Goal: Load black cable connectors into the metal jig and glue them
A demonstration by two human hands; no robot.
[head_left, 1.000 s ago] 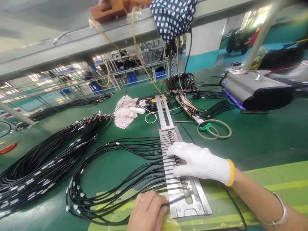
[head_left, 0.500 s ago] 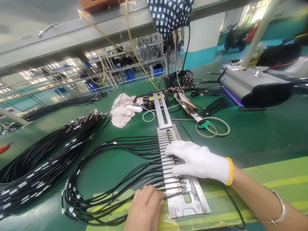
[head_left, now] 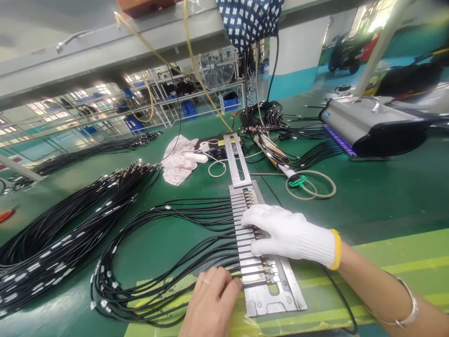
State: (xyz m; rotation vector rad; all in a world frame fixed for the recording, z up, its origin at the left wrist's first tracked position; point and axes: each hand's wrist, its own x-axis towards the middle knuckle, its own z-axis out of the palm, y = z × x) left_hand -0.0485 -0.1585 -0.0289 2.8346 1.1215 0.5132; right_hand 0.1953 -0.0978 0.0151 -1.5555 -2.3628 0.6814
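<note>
A slotted metal fixture (head_left: 249, 299) lies on the bench, with black cables (head_left: 196, 204) set side by side in its slots and their metal connectors (head_left: 269, 271) in the channel. Across its middle rests my right hand (head_left: 287, 231) in a white knit glove, thumb apart from the fingers, covering some of the connectors. My bare left hand (head_left: 212, 299) is at the fixture's near left edge, fingers curled over the lowest cables; its fingertips are partly hidden. From the fixture the cables loop away to the left.
A large bundle of black cables (head_left: 66, 234) with white labels lies at left. A pale cloth (head_left: 178, 161) and a black box (head_left: 213, 149) sit behind the fixture. At right stands a silver machine (head_left: 368, 119) glowing purple, cables running into it.
The fingers of my left hand have shifted slightly, thumb and index bending at the cables. My right hand stays where it was on the fixture.
</note>
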